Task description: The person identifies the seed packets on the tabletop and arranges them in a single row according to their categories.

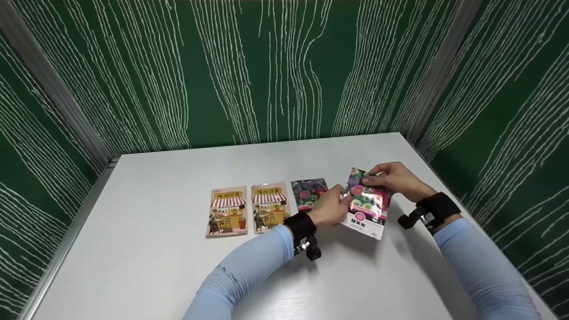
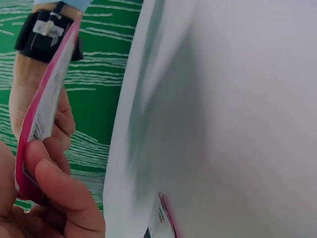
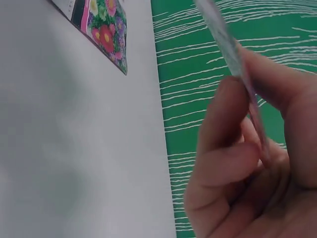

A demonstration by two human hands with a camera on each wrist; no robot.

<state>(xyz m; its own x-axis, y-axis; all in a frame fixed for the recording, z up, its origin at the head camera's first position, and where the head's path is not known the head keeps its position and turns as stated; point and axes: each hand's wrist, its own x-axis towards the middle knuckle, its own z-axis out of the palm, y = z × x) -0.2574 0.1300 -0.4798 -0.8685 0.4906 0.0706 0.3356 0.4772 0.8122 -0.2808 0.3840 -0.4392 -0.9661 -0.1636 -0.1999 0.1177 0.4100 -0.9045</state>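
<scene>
Tilted above the table is a glossy seed packet [image 1: 366,204] printed with colourful flowers over a white lower band. My right hand [image 1: 400,180] pinches its upper right edge, thumb across the front. At its left edge my left hand [image 1: 331,205] pinches it too; the left wrist view shows the packet [image 2: 47,99] edge-on between thumb and fingers. From the right wrist, the same packet [image 3: 230,44] is a thin sliver in the fingers. A second flower packet [image 1: 306,191] lies flat on the table, partly hidden behind my left hand.
Two packets with a striped-awning shop picture lie side by side to the left, one outer packet [image 1: 226,211] and one inner packet [image 1: 270,204]. The white table [image 1: 155,200] backs onto a green wall [image 1: 213,71] with white drip lines.
</scene>
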